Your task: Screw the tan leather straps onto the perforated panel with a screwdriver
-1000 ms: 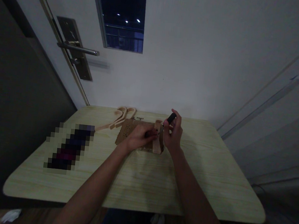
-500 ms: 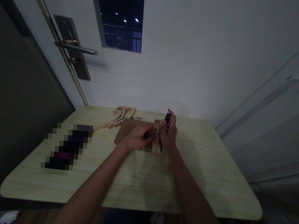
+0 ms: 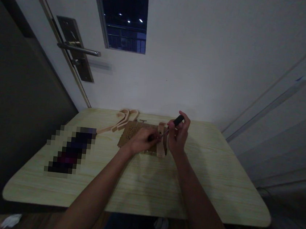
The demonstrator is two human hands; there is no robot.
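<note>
My right hand (image 3: 178, 138) is closed around the black handle of a screwdriver (image 3: 179, 120). The tool leans, its thin metal shaft running down and left to the fingertips of my left hand. A pale wooden strip (image 3: 161, 150) lies there, across the right end of a brown cardboard piece (image 3: 127, 133). My left hand (image 3: 142, 139) rests over the cardboard, thumb and fingers pinched at the strip beside the screwdriver tip. Whatever the pinch holds is too small and dark to make out.
Wooden hook-shaped pieces (image 3: 124, 117) lie behind the cardboard to the left, near a small metal part (image 3: 143, 120). A pixelated dark object (image 3: 71, 149) is on the table's left side. Behind the light wood table (image 3: 215, 194) stands a white door with a lever handle (image 3: 79, 50).
My right hand has moved a little right and tilted the screwdriver, so its shaft now points at the pinched left fingers. My left hand stays at the strip.
</note>
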